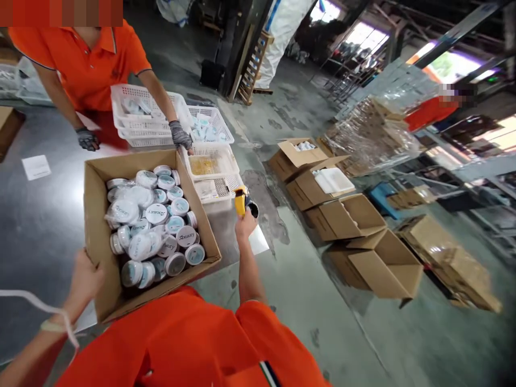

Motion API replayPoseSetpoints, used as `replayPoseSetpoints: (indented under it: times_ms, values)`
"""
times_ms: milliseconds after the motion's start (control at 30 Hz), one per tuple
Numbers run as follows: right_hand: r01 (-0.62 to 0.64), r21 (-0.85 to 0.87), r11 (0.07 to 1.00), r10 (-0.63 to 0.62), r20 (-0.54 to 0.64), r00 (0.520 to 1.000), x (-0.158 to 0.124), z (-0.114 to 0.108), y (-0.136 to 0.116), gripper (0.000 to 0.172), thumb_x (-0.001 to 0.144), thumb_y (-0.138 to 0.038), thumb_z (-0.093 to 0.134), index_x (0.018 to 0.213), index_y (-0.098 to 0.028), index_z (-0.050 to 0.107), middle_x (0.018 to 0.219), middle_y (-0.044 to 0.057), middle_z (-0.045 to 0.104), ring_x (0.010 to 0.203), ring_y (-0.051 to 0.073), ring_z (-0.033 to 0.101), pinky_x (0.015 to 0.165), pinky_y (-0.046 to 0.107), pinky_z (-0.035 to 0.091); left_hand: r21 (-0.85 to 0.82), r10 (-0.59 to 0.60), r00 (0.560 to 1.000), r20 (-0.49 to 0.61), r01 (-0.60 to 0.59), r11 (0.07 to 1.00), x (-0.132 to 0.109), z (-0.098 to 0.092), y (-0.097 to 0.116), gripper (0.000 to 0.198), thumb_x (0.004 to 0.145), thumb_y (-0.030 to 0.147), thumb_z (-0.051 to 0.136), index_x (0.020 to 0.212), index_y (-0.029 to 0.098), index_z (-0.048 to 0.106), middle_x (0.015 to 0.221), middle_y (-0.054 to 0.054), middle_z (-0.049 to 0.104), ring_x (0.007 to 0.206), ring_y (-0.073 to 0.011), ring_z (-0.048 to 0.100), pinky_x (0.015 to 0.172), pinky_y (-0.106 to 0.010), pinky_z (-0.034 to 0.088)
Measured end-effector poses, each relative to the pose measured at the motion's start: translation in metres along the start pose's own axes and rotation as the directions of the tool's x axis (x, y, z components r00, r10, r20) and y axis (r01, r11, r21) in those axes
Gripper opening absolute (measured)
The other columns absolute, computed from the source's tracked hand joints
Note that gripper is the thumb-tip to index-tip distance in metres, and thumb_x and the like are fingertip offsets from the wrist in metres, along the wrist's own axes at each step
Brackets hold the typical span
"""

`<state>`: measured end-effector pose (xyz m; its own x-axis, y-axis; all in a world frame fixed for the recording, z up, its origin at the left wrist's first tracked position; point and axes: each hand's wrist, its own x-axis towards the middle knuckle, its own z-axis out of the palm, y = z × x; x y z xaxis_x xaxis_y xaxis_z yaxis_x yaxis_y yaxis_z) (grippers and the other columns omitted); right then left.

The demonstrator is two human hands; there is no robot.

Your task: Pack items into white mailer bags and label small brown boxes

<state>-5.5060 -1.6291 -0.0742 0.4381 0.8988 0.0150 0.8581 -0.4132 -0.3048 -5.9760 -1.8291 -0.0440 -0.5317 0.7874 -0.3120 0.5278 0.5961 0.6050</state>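
Note:
An open cardboard box (97, 215) full of several round white and pale blue lidded jars (156, 214) rests against my orange shirt. My left hand (84, 279) grips the box's near left wall, fingers closed on the cardboard. My right hand (245, 223) is raised just right of the box, closed round a yellow and black tool (241, 200) that looks like a tape dispenser. A co-worker in an orange shirt stands across the box, one gloved hand (180, 137) at the box's far right corner, the other gloved hand (87, 140) to the far left.
White plastic baskets (133, 126) with more jars stand behind the box. A white tray (209, 164) holds yellowish pieces. Several open cardboard boxes (363, 236) lie on the concrete floor at right. Wrapped stacks (374, 134) and shelving fill the right side.

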Motion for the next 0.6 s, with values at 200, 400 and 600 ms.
replayPoseSetpoints:
  times_ms: [200,400,600]
  values:
    - [0.449,0.311,0.838,-0.422,-0.153,0.894,0.045,-0.027,-0.143,0.014,0.105,-0.027,0.064,0.116,-0.02,0.07,0.111,0.01,0.081,0.111,0.029,0.073,0.112,0.042,0.052,0.007,0.031,0.999,-0.021,-0.031,1.0,0.001,0.008,-0.004,0.039,0.099,0.024,0.055,0.135,0.011,0.05,0.121,-0.016,0.066,0.117,-0.0361,0.074,0.097,-0.043,0.062]
    - [0.563,0.534,0.631,-0.605,-0.115,0.788,0.047,-0.016,-0.284,0.012,0.104,-0.032,0.067,0.112,-0.023,0.068,0.1,0.004,0.078,0.098,0.024,0.07,0.097,0.036,0.058,-0.079,0.05,0.996,-0.074,-0.056,0.995,-0.001,0.017,-0.003,0.04,0.1,0.015,0.056,0.139,0.009,0.052,0.122,-0.017,0.07,0.119,-0.0347,0.075,0.102,-0.043,0.061]
    - [0.618,0.468,0.632,-0.649,-0.117,0.752,0.049,-0.011,-0.347,0.019,0.106,-0.034,0.062,0.119,-0.021,0.07,0.114,0.009,0.08,0.108,0.027,0.075,0.102,0.037,0.06,-0.102,0.019,0.997,-0.073,-0.026,0.994,-0.001,0.024,0.0,0.042,0.098,0.014,0.056,0.14,0.01,0.055,0.125,-0.02,0.076,0.117,-0.0364,0.079,0.1,-0.045,0.063]
